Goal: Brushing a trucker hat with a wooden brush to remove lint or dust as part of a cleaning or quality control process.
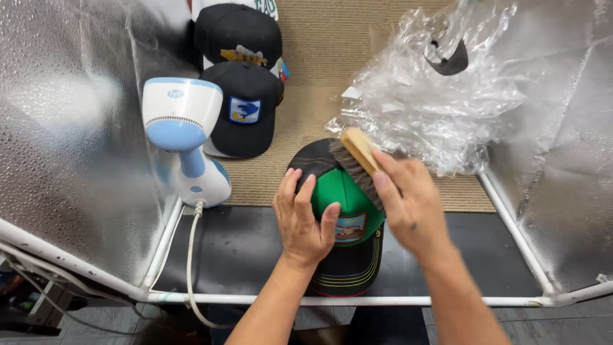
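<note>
The right hand (412, 204) pinches the wooden brush (359, 160) bristles-down, its long axis diagonal across the green cap (341, 195), which the left hand (303, 220) steadies with spread fingers.

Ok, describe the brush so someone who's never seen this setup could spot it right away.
Find the green-fronted cap on the black mat at the table's near edge. The right hand holds the brush against its crown. It is the only wooden-backed thing with dark bristles; everything around is fabric, plastic or foil.
</note>
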